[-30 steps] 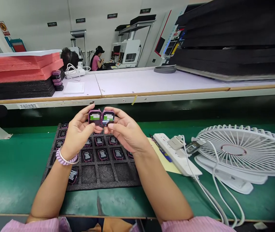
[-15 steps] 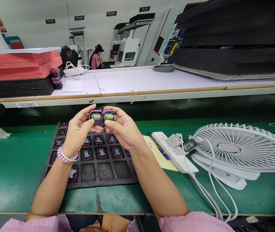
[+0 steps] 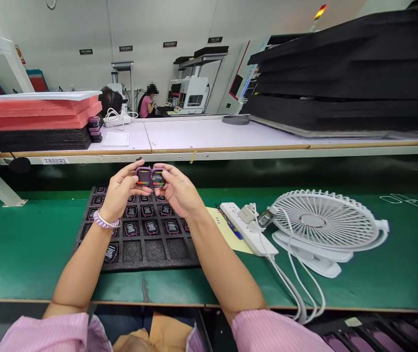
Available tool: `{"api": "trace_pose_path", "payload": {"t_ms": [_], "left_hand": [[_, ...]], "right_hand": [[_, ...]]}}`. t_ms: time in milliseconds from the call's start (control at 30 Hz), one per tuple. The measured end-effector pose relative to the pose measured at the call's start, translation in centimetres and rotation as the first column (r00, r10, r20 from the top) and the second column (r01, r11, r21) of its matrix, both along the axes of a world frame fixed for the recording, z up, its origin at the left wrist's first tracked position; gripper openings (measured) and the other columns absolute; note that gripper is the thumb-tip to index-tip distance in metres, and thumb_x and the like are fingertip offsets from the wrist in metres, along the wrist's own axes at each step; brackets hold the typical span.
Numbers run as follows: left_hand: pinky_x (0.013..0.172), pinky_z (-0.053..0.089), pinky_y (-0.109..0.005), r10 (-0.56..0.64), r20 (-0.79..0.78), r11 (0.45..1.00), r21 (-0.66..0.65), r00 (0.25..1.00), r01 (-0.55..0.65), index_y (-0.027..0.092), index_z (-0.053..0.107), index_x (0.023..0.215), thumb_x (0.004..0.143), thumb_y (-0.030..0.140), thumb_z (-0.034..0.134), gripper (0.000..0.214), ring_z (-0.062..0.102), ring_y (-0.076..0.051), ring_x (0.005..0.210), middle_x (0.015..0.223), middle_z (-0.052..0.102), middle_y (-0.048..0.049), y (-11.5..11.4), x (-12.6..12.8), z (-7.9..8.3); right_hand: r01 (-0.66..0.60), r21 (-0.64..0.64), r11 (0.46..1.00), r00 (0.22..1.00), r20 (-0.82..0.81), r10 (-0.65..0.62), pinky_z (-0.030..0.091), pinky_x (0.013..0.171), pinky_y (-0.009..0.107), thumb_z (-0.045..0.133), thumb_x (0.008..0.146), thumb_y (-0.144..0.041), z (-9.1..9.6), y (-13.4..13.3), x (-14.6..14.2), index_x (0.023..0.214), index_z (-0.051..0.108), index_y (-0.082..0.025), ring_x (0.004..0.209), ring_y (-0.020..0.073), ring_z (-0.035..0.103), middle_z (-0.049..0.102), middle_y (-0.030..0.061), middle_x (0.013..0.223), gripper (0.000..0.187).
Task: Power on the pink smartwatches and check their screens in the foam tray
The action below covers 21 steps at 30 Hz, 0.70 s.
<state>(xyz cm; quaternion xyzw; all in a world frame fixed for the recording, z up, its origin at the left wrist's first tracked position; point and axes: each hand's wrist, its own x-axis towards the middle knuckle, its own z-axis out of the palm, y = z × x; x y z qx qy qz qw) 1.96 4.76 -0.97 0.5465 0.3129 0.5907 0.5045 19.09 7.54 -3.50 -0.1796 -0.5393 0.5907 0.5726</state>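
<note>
Screens (image 3: 144,178) have dimmed; above the gridded black foam tray (image 3: 139,259), left grip (image 3: 123,193) clasps one rounded-square purple watch (image 3: 143,176), right grip (image 3: 179,193) clasps the twin watch (image 3: 158,177).

Person: pink striped sleeves (image 3: 47,332) pushed up past the elbows; lilac coiled band (image 3: 103,221) on left wrist.

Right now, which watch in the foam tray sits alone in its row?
The watch in the tray's nearest row, beside the left forearm; visible cells next to it are empty.
</note>
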Motion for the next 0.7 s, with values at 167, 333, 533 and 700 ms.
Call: {"api": "trace_pose_path", "payload": {"t_ms": [167, 333, 533, 700], "left_hand": [[0.067, 0.066, -0.027, -0.002, -0.029, 0.988, 0.155, 1.0, 0.006, 0.02, 0.063, 0.131, 0.078, 0.022, 0.066, 0.054, 0.075, -0.013, 0.067, 0.11, 0.073, -0.0044, 0.1, 0.0, 3.0], [0.075, 0.066, -0.027, 0.022, -0.081, 0.925, 0.38, 0.996, 0.011, 0.026, 0.061, 0.136, 0.078, 0.021, 0.078, 0.061, 0.076, -0.015, 0.075, 0.108, 0.073, -0.0036, 1.0, -0.2, 5.1], [0.074, 0.066, -0.03, 0.07, -0.111, 0.843, 0.538, 0.991, 0.0, 0.03, 0.063, 0.134, 0.077, 0.031, 0.087, 0.062, 0.074, -0.014, 0.073, 0.11, 0.071, -0.0037, 2.1, -0.6, 5.3], [0.073, 0.065, -0.029, 0.1, -0.095, 0.843, 0.536, 0.99, -0.034, 0.03, 0.064, 0.133, 0.075, 0.036, 0.09, 0.063, 0.073, -0.014, 0.074, 0.109, 0.07, -0.0036, 2.9, -0.9, 4.5]], "right_hand": [[0.001, 0.179, 0.984, 1.0, -0.004, 0.0, 0.049, 0.054, 0.024, 0.076, 0.091, -0.051, 3.4, 0.9, 0.6, 0.116, 0.064, -0.024, 0.06, 0.0122, 0.061, 0.067, -0.0005, 0.088, 0.038], [0.01, 0.33, 0.944, 1.0, 0.022, -0.018, 0.052, 0.058, 0.025, 0.075, 0.093, -0.054, 7.1, 0.8, 0.7, 0.113, 0.062, -0.025, 0.064, 0.0126, 0.062, 0.065, -0.0015, 0.09, 0.037], [-0.009, 0.391, 0.92, 0.995, 0.093, -0.03, 0.06, 0.071, 0.031, 0.08, 0.084, -0.045, 8.2, 0.3, 0.7, 0.119, 0.059, -0.026, 0.077, 0.0161, 0.064, 0.065, 0.0005, 0.103, 0.045], [-0.037, 0.411, 0.911, 0.987, 0.157, -0.031, 0.062, 0.081, 0.034, 0.081, 0.078, -0.032, 7.5, 0.8, 0.7, 0.126, 0.054, -0.027, 0.077, 0.0159, 0.066, 0.065, -0.0001, 0.107, 0.055]]}}
